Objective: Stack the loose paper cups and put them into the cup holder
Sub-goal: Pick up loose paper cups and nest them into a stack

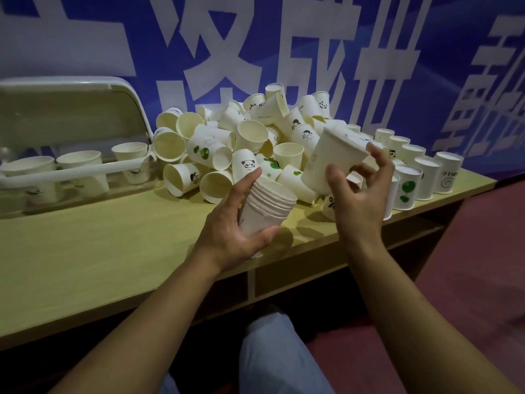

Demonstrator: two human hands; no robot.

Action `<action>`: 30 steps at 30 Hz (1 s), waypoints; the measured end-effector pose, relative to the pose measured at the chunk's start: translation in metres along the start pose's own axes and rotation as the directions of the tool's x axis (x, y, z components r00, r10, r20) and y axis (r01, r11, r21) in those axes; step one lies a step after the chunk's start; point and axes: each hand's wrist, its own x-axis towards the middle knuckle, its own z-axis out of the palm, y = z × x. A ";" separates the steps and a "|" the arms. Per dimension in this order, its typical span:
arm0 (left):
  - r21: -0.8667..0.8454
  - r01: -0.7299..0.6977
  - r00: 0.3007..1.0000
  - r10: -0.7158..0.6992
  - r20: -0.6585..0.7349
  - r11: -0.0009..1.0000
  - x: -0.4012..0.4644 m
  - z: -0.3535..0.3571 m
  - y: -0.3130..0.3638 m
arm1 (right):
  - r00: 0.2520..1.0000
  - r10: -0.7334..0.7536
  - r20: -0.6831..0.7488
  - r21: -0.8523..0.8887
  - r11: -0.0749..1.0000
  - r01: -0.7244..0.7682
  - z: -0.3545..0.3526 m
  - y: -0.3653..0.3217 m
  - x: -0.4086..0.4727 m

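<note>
left hand (pixel 230 223) grip: wrapped round nested cup stack (pixel 267 206) | right hand (pixel 358 194) grip: fingertips pinching single cup (pixel 332 160), just above-right of stack

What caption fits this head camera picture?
Left hand holds stacked cups; right hand lifts another cup.

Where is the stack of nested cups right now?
In the head view, the stack of cups sits mid-frame in the left hand, above the table edge, just in front of the loose cup pile.
</note>
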 end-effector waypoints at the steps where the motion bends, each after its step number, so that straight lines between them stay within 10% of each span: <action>1: -0.007 0.004 1.000 -0.004 0.000 1.000 0.000 0.000 0.001 | 1.000 -0.004 0.012 0.036 0.999 0.003 0.004 -0.006 0.000; 16: -0.062 0.038 0.979 -0.050 -0.196 0.997 0.002 -0.003 -0.003 | 0.945 -0.007 0.328 -0.174 0.982 0.068 0.041 0.021 -0.035; 22: -0.036 0.140 0.870 -0.140 -0.472 0.990 0.004 -0.005 -0.007 | 0.919 0.047 0.391 -0.526 0.831 0.182 0.053 0.033 0.009; 30: -0.031 0.163 0.872 -0.159 -0.462 0.986 0.005 -0.005 -0.010 | 0.792 0.310 0.525 -0.708 0.676 0.205 0.063 0.047 0.017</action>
